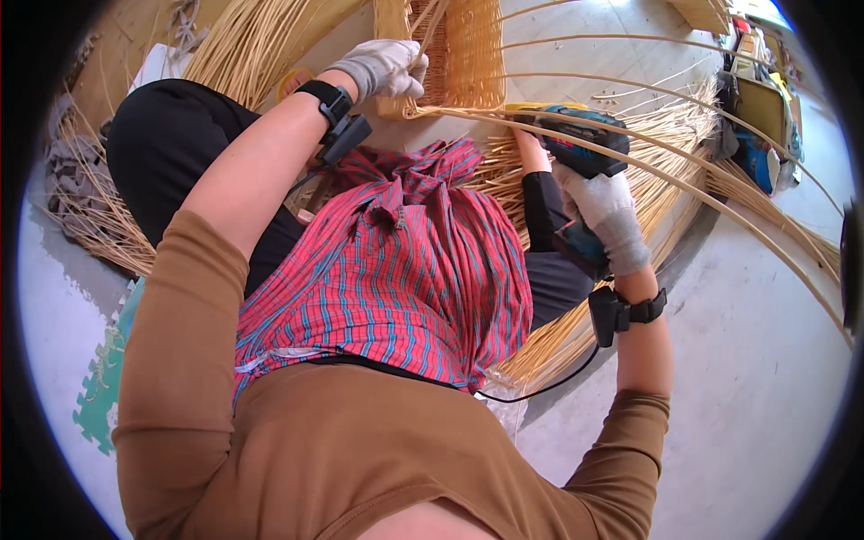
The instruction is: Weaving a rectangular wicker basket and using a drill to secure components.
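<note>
The tan woven cane basket with straight sides sits at the top of the view, just past the lap. The left hand, in a pale grey knit glove, is at its left side. Its fingers are curled in, maybe to keep the basket from sliding, but I cannot tell if they pinch the edge.

The right hand, in a matching glove, is wrapped around the handle of a teal and black power drill. The drill's nose points left, toward the near corner of the basket — likely so it can reach that spot. I cannot see if the tip touches anything.

Long, bendy tan canes sweep from the basket out to the right, perhaps left loose because they are too long to tuck away. A red and blue checked cloth covers the lap, probably to keep clothes clean. A big heap of thin straw-coloured canes lies on the floor at the right — close by, maybe for easy reach.
</note>
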Demonstrator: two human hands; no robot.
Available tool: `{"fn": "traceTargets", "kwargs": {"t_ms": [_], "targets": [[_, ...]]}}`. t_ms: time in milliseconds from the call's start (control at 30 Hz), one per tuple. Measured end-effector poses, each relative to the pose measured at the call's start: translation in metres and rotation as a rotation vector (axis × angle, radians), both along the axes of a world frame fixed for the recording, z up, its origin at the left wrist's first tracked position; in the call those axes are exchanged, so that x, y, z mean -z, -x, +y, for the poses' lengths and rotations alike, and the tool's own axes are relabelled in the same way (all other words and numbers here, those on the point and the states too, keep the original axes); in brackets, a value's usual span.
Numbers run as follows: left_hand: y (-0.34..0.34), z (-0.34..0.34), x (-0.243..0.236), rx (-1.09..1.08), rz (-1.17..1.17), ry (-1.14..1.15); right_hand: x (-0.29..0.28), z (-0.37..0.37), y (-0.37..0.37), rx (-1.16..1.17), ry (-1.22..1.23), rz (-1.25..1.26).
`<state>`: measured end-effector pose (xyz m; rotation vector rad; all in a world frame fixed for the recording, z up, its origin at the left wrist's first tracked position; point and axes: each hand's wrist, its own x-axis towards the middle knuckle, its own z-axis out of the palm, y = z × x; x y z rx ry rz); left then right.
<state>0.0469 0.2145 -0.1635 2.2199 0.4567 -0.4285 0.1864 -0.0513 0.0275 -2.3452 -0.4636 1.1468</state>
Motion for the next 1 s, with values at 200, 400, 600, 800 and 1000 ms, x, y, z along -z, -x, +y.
{"fn": "traceTargets", "kwargs": {"t_ms": [200, 400, 600, 800, 1000], "targets": [[0.002, 0.0, 0.003, -0.002, -0.04, 0.015, -0.014, 0.007, 0.005, -0.076, 0.129, -0.085], [0.004, -0.003, 0.003, 0.008, -0.053, -0.014, -0.014, 0.004, 0.008, -0.079, 0.224, -0.173], [0.004, -0.004, 0.003, 0.032, -0.044, -0.046, -0.013, 0.003, -0.002, -0.113, 0.251, -0.097], [0.006, -0.007, -0.002, 0.045, -0.095, -0.082, 0.003, -0.004, -0.005, -0.098, 0.279, -0.122], [0.008, -0.009, -0.006, 0.071, -0.076, -0.083, 0.004, -0.004, -0.003, -0.038, 0.212, -0.085]]}}
